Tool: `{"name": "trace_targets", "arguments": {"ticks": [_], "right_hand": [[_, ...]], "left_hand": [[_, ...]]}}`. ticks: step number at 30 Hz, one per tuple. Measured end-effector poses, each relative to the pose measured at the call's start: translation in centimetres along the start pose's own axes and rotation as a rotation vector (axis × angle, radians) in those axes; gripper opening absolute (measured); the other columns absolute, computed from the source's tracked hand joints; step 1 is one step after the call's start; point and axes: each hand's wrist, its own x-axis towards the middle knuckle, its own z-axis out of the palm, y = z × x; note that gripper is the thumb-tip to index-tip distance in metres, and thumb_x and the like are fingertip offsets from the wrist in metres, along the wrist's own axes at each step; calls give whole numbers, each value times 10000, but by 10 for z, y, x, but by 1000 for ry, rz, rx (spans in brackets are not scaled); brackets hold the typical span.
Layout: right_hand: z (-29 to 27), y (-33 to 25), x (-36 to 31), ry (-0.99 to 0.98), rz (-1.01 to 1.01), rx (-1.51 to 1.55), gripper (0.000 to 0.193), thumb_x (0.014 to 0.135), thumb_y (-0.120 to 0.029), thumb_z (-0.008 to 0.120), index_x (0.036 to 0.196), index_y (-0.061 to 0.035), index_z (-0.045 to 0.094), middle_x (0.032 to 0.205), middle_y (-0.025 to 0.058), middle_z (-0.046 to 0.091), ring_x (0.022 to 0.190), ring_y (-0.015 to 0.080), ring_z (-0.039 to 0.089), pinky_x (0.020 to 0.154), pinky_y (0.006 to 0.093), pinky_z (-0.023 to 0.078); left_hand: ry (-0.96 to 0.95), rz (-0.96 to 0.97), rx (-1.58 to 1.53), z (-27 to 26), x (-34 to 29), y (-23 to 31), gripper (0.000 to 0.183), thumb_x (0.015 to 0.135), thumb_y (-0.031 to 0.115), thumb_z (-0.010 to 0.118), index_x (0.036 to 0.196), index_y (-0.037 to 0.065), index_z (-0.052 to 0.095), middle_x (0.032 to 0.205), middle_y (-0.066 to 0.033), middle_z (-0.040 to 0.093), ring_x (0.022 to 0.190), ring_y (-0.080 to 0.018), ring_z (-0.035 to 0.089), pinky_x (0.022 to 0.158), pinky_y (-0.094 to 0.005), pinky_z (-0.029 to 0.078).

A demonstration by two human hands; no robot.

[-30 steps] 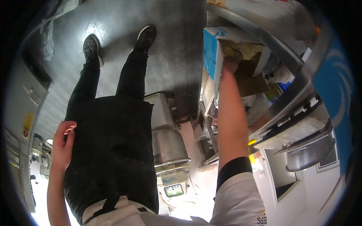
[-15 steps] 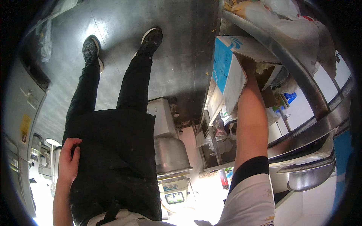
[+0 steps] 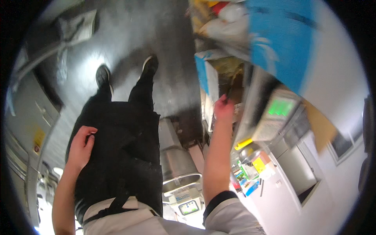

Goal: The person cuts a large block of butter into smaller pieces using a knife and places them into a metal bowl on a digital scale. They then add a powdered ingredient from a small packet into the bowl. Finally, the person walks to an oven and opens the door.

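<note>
My left hand (image 3: 81, 148) hangs in front of my black apron (image 3: 121, 156), its fingers loosely bent with nothing in them. My right arm reaches forward to the right. The closed fingers of my right hand (image 3: 224, 108) are around a thin, dark, long thing (image 3: 232, 87), too blurred to name. It points up into the mouth of a blue-and-white cardboard box (image 3: 211, 76), where brownish-yellow contents show dimly. The box sits at a steel rack beside the floor.
A larger blue-and-white box (image 3: 280, 43) looms blurred at the upper right. Near it are a machine with a green lit display (image 3: 280, 107) and a white counter (image 3: 282, 164) with small packages. A steel pot (image 3: 180, 168) stands by a scale (image 3: 188, 201) below. Bags (image 3: 223, 25) lie at the top.
The view has swung, blurring the right side. My right hand has come back out of the box and now shows with the thin dark thing. My left hand stays by the apron.
</note>
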Motion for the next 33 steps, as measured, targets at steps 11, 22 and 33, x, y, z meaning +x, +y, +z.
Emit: {"name": "trace_targets", "arguments": {"ticks": [11, 22, 33], "right_hand": [[-66, 111, -481, -744, 318, -19, 474, 928, -89, 661, 1389, -91, 549, 1100, 99, 686, 974, 242, 693, 884, 442, 604], [-21, 22, -446, -1051, -45, -208, 612, 945, 28, 664, 1520, -71, 481, 1020, 84, 672, 919, 165, 651, 1018, 351, 552], [-48, -112, -281, -59, -918, -980, 214, 978, -163, 788, 1085, -3, 695, 1478, 126, 656, 1028, 359, 749, 874, 430, 603]], "left_hand": [[-3, 522, 326, -104, -26, 88, 208, 1077, 101, 608, 1241, 81, 735, 1167, -151, 742, 1103, -337, 733, 990, -409, 566], [-153, 699, 682, -129, -24, 231, 254, 993, 52, 636, 1205, 116, 761, 1177, -161, 732, 1098, -427, 704, 935, -467, 571], [106, 1210, 727, -31, -36, 488, 266, 969, -28, 649, 1201, 57, 747, 1391, -159, 680, 1349, -405, 612, 1152, -500, 480]]}}
